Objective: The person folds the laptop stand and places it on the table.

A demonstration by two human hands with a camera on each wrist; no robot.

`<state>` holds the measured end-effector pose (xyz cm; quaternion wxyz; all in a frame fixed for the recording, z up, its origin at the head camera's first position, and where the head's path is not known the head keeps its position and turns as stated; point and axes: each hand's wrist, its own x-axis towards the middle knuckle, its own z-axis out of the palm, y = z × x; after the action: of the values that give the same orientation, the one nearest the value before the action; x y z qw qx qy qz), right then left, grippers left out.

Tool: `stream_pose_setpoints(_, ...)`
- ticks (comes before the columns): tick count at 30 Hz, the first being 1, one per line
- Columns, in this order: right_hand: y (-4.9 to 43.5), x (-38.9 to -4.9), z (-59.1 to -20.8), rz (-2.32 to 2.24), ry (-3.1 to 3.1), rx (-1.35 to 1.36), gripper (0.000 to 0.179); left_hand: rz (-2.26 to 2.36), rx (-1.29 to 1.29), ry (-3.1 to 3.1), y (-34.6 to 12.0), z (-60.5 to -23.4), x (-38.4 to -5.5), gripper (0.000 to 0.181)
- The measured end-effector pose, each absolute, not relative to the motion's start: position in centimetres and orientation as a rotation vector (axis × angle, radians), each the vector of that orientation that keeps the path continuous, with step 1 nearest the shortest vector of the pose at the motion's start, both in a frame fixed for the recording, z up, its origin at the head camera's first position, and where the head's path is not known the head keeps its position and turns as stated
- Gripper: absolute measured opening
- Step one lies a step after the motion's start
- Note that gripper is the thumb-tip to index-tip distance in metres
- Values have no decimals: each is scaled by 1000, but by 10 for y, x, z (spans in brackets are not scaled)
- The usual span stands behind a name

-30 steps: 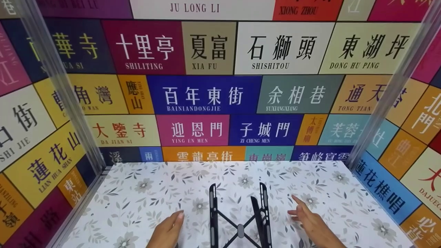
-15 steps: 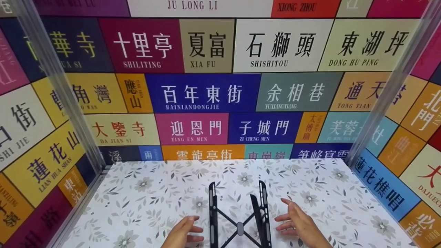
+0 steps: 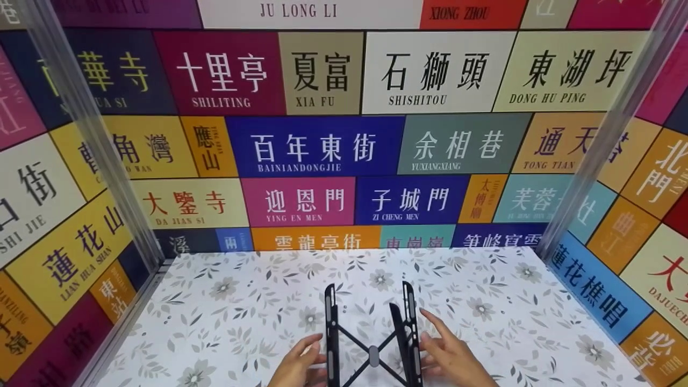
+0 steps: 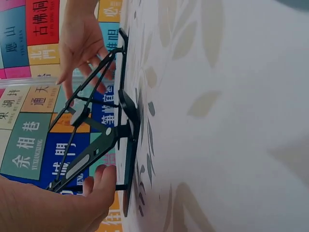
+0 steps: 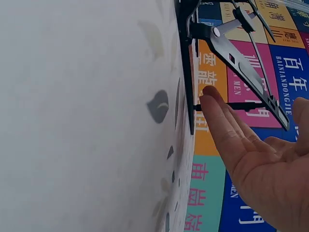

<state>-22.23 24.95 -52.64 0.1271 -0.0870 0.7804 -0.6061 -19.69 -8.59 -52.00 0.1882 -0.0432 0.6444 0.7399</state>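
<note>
A black folding laptop stand (image 3: 374, 356) stands unfolded on the table, its two side rails joined by crossed bars with a grey hub in the middle. Beside the left rail is my left hand (image 3: 300, 361), fingertips right at the rail's outer side. My right hand (image 3: 450, 356) is at the opposite rail, its fingers extended toward it. The left wrist view shows the stand (image 4: 91, 157) with its sloping arms raised above the base, and my left fingers (image 4: 102, 186) loosely bent near its end. In the right wrist view my right fingers (image 5: 224, 125) lie nearly straight beside the frame.
The table (image 3: 242, 317) has a white cover with grey flowers and leaves. Walls of coloured panels with lettering (image 3: 317, 145) rise behind it and on both sides. Clear upright strips (image 3: 115, 161) mark the corners.
Both hands have moved inward, the left to the right and the right to the left, until their fingers are at the stand's sides. The stand has stayed in place.
</note>
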Motion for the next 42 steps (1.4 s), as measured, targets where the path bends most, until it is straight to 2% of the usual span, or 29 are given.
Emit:
stream_pose_setpoints(12,244,-226,-518,-1864,2070,-352,66,2148,-55,1781,-78,-524,-204,57)
stream_pose_setpoints(22,246,-226,-525,-1867,1994,-337,85,2171,7,1815,-76,-531,-208,50)
stream_pose_setpoints(30,245,-221,-526,-1804,2102,-284,69,2042,98,1935,-80,-528,-208,47)
stream_pose_setpoints(42,240,-214,-533,-1775,2172,-262,68,1816,229,2241,-78,-529,-206,36)
